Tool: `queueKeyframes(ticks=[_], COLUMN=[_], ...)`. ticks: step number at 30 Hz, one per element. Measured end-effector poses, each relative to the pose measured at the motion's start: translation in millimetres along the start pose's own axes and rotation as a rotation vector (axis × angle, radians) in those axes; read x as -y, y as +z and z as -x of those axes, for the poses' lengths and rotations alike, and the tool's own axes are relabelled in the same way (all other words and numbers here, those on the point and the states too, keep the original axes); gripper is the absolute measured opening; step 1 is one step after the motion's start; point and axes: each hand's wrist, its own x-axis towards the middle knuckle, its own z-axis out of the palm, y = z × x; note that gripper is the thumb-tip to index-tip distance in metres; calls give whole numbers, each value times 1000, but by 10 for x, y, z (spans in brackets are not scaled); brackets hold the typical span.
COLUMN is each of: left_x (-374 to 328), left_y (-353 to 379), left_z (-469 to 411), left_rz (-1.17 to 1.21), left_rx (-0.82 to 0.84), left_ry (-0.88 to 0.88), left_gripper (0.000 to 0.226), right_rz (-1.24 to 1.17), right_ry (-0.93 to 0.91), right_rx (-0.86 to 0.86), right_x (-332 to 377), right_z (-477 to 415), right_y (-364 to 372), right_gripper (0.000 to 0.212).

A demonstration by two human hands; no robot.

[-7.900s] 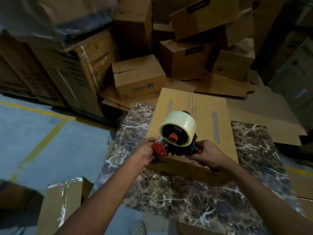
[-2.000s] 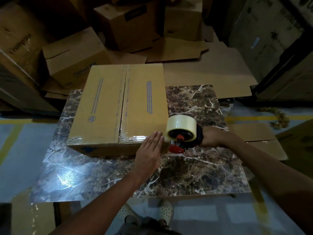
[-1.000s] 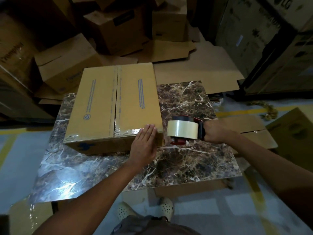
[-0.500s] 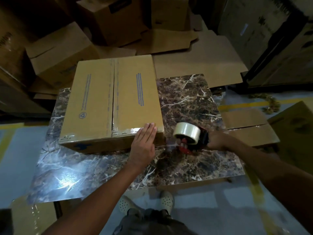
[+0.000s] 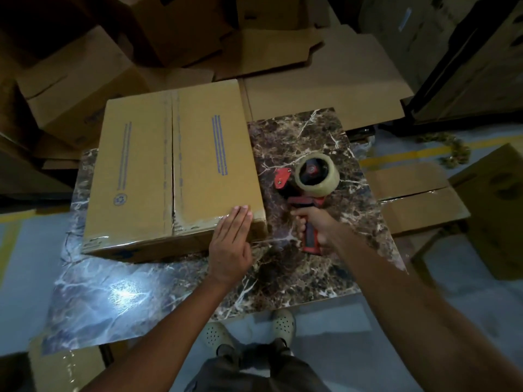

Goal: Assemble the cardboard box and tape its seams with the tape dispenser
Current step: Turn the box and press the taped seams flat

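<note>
Head view, box: the closed tan rectangular cardboard box (image 5: 175,171) lies flat on the left half of the dark marble-patterned table (image 5: 297,278), with its far end past the table's far edge.
Head view, long axis: it runs from the person's side away to the far side, leaning slightly right. The centre seam (image 5: 172,154) between the top flaps follows the same line.
Head view, tape: a glossy clear tape strip (image 5: 195,222) lies along the near top edge. Faint lines beside the centre seam suggest tape there too, though I cannot be sure.
Head view, left hand: the left hand (image 5: 229,244) lies flat, fingers straight and together, with its fingertips pressing the box's near right corner.
Head view, right hand: the right hand (image 5: 314,224) is curled round the handle of the red and black tape dispenser (image 5: 308,190), just right of the box and apart from it.
Head view, dispenser heading: the handle points toward the person and the clear tape roll (image 5: 317,176) sits at the far end. The red blade guard faces the box.
Handling, box: probably light and empty, stiff at edges and corners but springy mid-flap, and likely to slide on the polished table. Steady it with a flat palm near a corner or edge.
Handling, dispenser: rigid, best held by the handle and kept clear of the blade end.
</note>
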Motion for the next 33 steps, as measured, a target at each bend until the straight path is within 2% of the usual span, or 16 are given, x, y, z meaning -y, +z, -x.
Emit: queueKeyframes(ticks=[3,6,10,12,14,15,16,18,22,24,27,30,33], left_x=[8,38,59,51,46,41,26,-2,187,393,714,940,970], left_y=[-11,-24,-47,-86,-134,-166,-208,-333,-654,-743,-683,-520,-428], left_z=[0,-3,-2,8,7,2,-9,-62,-312,-488,-697,-771,-743], left_rz=[-9,-15,-13,-9,12,29,52,152,339,313,266,183,109], left_rx=[2,21,73,114,151,166,174,173,117,117,214,343,343], left_ry=[10,37,51,42,30,21,11,-23,-44,0,88,146,162], left_gripper=[64,66,69,68,65,63,61,57,50,49,51,64,69], right_rz=[-174,-238,-110,142,600,773,864,803,283,59,-33,-59,-45], right_ry=[50,41,-96,-170,-238,-242,-268,-444,-720,-738,-726,-700,-640], right_rx=[5,-15,-210,-290,-397,-504,-624,-735,-509,-368,-195,-141,-55], right_x=[-114,-193,-290,-313,-267,-226,-177,-87,12,26,1,-46,-95], right_z=[-137,-179,-234,-182,53,226,377,543,574,543,495,355,135], right_y=[52,74,73,55,86,126,163,293,739,958,1273,1427,1360], right_gripper=[32,29,16,21,26,33,42,47,29,41,53,62,73])
